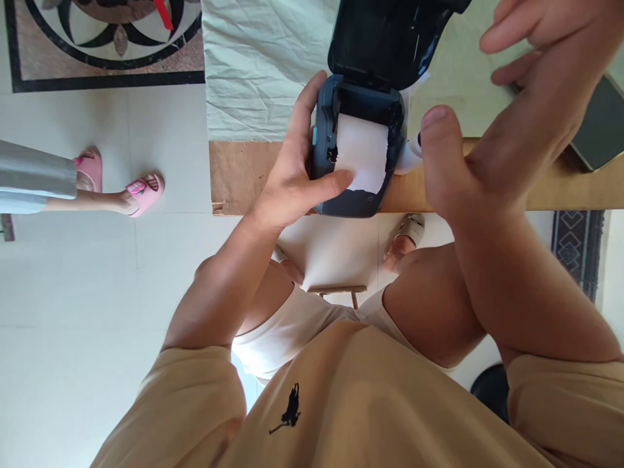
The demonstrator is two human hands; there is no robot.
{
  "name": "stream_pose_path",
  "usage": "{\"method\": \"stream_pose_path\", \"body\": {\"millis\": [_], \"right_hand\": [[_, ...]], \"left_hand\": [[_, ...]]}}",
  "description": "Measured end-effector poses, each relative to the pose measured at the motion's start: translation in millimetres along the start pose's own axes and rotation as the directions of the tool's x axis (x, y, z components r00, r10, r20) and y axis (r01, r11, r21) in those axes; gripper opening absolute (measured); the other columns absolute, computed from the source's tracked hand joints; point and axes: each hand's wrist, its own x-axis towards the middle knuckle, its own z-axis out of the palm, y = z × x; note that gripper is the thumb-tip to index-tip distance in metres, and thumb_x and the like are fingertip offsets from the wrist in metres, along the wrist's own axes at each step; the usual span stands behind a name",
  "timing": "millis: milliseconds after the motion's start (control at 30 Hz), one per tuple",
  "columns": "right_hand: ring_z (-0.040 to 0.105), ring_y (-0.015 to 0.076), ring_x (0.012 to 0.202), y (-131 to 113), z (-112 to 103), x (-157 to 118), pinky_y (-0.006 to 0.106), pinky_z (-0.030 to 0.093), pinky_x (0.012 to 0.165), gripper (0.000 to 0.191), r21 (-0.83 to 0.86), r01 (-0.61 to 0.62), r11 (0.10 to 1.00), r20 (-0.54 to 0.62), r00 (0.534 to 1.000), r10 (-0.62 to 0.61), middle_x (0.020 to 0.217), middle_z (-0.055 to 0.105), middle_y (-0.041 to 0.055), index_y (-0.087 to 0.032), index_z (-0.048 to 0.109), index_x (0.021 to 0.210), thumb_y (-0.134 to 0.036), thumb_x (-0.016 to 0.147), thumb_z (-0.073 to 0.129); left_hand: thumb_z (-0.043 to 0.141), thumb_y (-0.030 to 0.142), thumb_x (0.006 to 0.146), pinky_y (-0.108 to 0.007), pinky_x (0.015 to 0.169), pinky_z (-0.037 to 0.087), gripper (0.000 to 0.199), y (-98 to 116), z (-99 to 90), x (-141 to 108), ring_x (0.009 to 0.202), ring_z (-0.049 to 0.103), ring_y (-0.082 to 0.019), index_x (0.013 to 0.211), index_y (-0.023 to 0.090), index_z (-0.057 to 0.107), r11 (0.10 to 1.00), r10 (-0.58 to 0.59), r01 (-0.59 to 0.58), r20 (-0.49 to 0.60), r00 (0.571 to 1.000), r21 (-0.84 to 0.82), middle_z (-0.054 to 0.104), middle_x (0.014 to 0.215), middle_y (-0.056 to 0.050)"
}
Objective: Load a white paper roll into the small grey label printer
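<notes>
A dark blue portable receipt printer (358, 203) is in my left hand (297, 175) at the table's front edge. Its black lid (385, 45) stands raised. Inside the bay lies a white paper roll (363, 143), and my left thumb presses on the paper's loose front end while the fingers wrap the printer's left side. To the right of the printer my right hand (507, 130) is in the air, thumb and fingers apart, holding nothing. Partly hidden between the printer and my right thumb is a white roll-like thing (411, 156).
A pale green cloth (263, 71) covers most of the wooden table (244, 175). A dark flat box-like thing (597, 123) lies at the right, partly behind my right hand. Another person's feet in pink sandals (146, 192) are on the tiled floor at left.
</notes>
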Motion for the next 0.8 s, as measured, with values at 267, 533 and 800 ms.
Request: {"method": "stream_pose_path", "body": {"millis": [267, 533, 800], "right_hand": [[0.054, 0.0135, 0.074, 3, 0, 2, 0.031, 0.039, 0.067, 0.021, 0.161, -0.103, 0.982, -0.117, 0.986, 0.123, 0.082, 0.055, 0.0015, -0.022, 0.061, 0.097, -0.027, 0.083, 0.045], [0.056, 0.0213, 0.102, -4, 1, 2, 0.041, 0.043, 0.089, 0.033, 0.008, -0.092, 0.996, 0.171, 0.981, 0.09, 0.104, 0.06, 0.0059, -0.021, 0.054, 0.101, -0.048, 0.086, 0.044], [0.054, 0.0224, 0.108, -9, 6, -3, 0.041, 0.038, 0.096, 0.05, -0.002, -0.138, 0.99, 0.27, 0.954, 0.133, 0.117, 0.057, 0.0057, -0.02, 0.051, 0.108, -0.06, 0.078, 0.052]], "left_hand": [[0.07, 0.033, 0.06, -0.038, 0.096, 0.045, 0.083, -6, -4.4, 1, 0.107, 0.06, -0.022, 0.134, 0.03, 0.032, 1.0, 0.0, 0.0, -0.027, 1.0, -0.02, 0.052, 0.127, -0.001], [0.067, 0.039, 0.07, -0.038, 0.095, 0.046, 0.051, 14, 5.9, -2, 0.114, 0.056, -0.025, 0.118, 0.03, 0.051, 0.99, -0.128, 0.119, -0.127, 0.984, -0.082, 0.06, 0.114, -0.002], [0.065, 0.048, 0.072, -0.034, 0.061, 0.042, 0.032, 8, 6.4, -1, 0.08, 0.06, -0.024, 0.097, 0.03, 0.061, 0.97, -0.218, 0.194, -0.176, 0.96, -0.146, 0.061, 0.083, -0.004]]}}
